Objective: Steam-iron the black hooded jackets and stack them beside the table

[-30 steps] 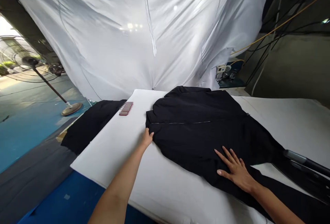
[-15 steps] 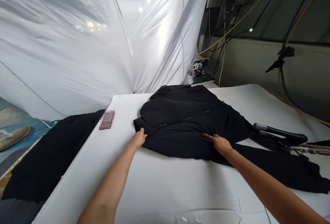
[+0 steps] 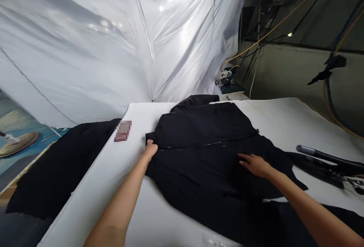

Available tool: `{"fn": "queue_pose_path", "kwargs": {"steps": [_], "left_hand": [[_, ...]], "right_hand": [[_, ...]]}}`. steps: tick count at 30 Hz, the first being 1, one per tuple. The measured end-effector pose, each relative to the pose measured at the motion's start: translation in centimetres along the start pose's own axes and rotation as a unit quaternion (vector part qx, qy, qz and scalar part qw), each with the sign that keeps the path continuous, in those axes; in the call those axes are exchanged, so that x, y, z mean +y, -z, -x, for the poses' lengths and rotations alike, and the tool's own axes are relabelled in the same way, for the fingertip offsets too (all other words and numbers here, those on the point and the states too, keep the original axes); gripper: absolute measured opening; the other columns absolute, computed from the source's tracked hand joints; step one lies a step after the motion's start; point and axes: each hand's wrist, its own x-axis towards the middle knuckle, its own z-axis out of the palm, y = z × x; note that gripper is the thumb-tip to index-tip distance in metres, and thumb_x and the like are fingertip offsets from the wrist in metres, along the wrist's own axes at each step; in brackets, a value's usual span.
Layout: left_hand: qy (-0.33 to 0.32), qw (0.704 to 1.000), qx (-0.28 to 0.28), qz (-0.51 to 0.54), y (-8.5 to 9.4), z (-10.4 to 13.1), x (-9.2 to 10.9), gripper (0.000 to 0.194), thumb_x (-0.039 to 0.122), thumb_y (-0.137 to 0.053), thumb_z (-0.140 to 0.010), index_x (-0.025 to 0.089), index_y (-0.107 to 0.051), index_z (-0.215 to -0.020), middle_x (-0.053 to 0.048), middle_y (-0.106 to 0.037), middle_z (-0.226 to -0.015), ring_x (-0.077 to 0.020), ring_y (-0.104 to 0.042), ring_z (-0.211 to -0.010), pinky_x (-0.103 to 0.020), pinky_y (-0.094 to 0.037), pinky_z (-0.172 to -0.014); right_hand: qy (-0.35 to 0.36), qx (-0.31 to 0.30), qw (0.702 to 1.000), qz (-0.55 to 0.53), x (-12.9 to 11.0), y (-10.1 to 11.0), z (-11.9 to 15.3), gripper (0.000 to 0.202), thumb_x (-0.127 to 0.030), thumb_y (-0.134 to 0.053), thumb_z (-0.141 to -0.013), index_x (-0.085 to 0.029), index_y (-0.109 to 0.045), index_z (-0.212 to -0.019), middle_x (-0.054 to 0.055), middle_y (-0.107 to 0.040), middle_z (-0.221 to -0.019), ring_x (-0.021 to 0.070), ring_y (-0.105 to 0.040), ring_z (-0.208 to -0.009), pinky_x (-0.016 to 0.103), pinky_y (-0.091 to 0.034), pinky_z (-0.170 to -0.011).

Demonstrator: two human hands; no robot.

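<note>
A black zip jacket (image 3: pixel 196 167) lies spread out on a white-covered table (image 3: pixel 170 220), its zipper running across the middle. At the collar end on the left, my left hand (image 3: pixel 150 149) is closed on the jacket's edge, thumb uppermost. My right hand (image 3: pixel 256 164) is over the jacket's front panel, fingers stretched and apart, holding nothing; whether the fingertips touch the cloth I cannot tell. One sleeve points away toward the back, and the other lies at the lower right, partly behind my right forearm.
A black-handled iron (image 3: pixel 332 159) rests at the table's right side. A small blurred reddish object (image 3: pixel 123 131) lies by the left edge. Dark cloth (image 3: pixel 62 167) is piled beyond that edge. White sheeting (image 3: pixel 99 49) hangs behind; a sewing machine (image 3: pixel 226 78) stands at the back.
The near half of the jacket has unfolded toward me and now covers more of the table. My right hand has let go of the cloth and its fingers have spread.
</note>
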Motion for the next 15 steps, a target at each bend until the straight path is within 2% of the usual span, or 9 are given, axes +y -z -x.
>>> {"fn": "queue_pose_path", "kwargs": {"steps": [2,4,6,8,10,11,13,15], "left_hand": [[0.064,0.998,0.019,0.014,-0.8,0.0,1.0,0.045,0.031,-0.047,-0.076,0.018,-0.039,-0.118,-0.013,-0.061,-0.096,-0.0233,-0.062,-0.079,-0.034,-0.045,-0.064],[0.106,0.994,0.028,0.021,-1.1,0.0,1.8,0.047,0.038,-0.049,-0.076,0.02,-0.038,-0.118,-0.012,-0.059,-0.099,-0.0254,-0.06,-0.085,-0.036,-0.045,-0.067],[0.085,0.995,0.051,0.032,-0.7,0.0,2.0,0.036,0.033,-0.051,-0.076,0.024,-0.045,-0.11,-0.009,-0.057,-0.1,-0.0244,-0.058,-0.091,-0.036,-0.044,-0.073],[0.006,0.995,0.087,0.04,0.3,0.0,1.5,0.022,0.02,-0.048,-0.077,0.025,-0.051,-0.098,-0.005,-0.054,-0.1,-0.02,-0.056,-0.093,-0.033,-0.043,-0.079],[-0.058,0.992,0.109,0.033,1.5,0.1,0.8,0.021,0.01,-0.044,-0.077,0.024,-0.055,-0.089,-0.004,-0.052,-0.098,-0.0164,-0.055,-0.091,-0.029,-0.042,-0.08],[-0.06,0.993,0.103,0.02,2.2,0.2,0.5,0.022,0.009,-0.043,-0.077,0.023,-0.056,-0.087,-0.005,-0.051,-0.097,-0.0162,-0.055,-0.09,-0.028,-0.042,-0.08],[-0.007,0.996,0.084,-0.027,3.2,0.7,0.6,0.022,0.01,-0.044,-0.077,0.022,-0.059,-0.087,-0.008,-0.049,-0.1,-0.0205,-0.053,-0.093,-0.033,-0.041,-0.08],[0.021,0.99,0.112,-0.086,3.3,1.8,1.8,0.024,0.012,-0.045,-0.077,0.022,-0.059,-0.094,-0.012,-0.046,-0.11,-0.0277,-0.047,-0.104,-0.043,-0.037,-0.085]], "right_hand": [[-0.087,0.064,0.993,0.055,0.1,-0.5,-2.3,0.066,-0.065,-0.032,-0.074,-0.037,-0.038,-0.134,0.009,-0.039,-0.138,0.0439,-0.034,-0.121,0.068,-0.028,-0.086],[-0.136,0.083,0.985,0.073,-0.4,-1.9,-4.0,0.071,-0.073,-0.026,-0.072,-0.044,-0.027,-0.136,0.007,-0.024,-0.146,0.0495,-0.021,-0.125,0.075,-0.019,-0.081],[-0.151,0.098,0.981,0.072,-0.9,-3.5,-5.0,0.071,-0.073,-0.018,-0.073,-0.044,-0.021,-0.138,0.006,-0.016,-0.149,0.0504,-0.013,-0.127,0.077,-0.011,-0.081],[-0.152,0.117,0.979,0.071,-1.1,-4.6,-5.5,0.071,-0.073,-0.014,-0.074,-0.043,-0.017,-0.139,0.006,-0.012,-0.149,0.0497,-0.01,-0.127,0.077,-0.006,-0.082],[-0.152,0.126,0.978,0.068,-1.2,-5.0,-5.7,0.071,-0.073,-0.012,-0.074,-0.043,-0.017,-0.139,0.006,-0.011,-0.15,0.0494,-0.008,-0.128,0.075,-0.005,-0.084],[-0.152,0.126,0.978,0.067,-1.2,-5.1,-5.7,0.071,-0.073,-0.012,-0.074,-0.043,-0.017,-0.139,0.005,-0.011,-0.15,0.0493,-0.007,-0.128,0.075,-0.005,-0.085],[-0.156,0.125,0.978,0.067,-1.4,-4.8,-5.6,0.07,-0.072,-0.013,-0.075,-0.043,-0.018,-0.139,0.005,-0.011,-0.15,0.0492,-0.006,-0.128,0.074,-0.006,-0.086],[-0.162,0.119,0.977,0.069,-1.7,-4.2,-5.4,0.069,-0.071,-0.016,-0.076,-0.044,-0.019,-0.138,0.005,-0.013,-0.149,0.0493,-0.007,-0.128,0.074,-0.008,-0.085]]}}
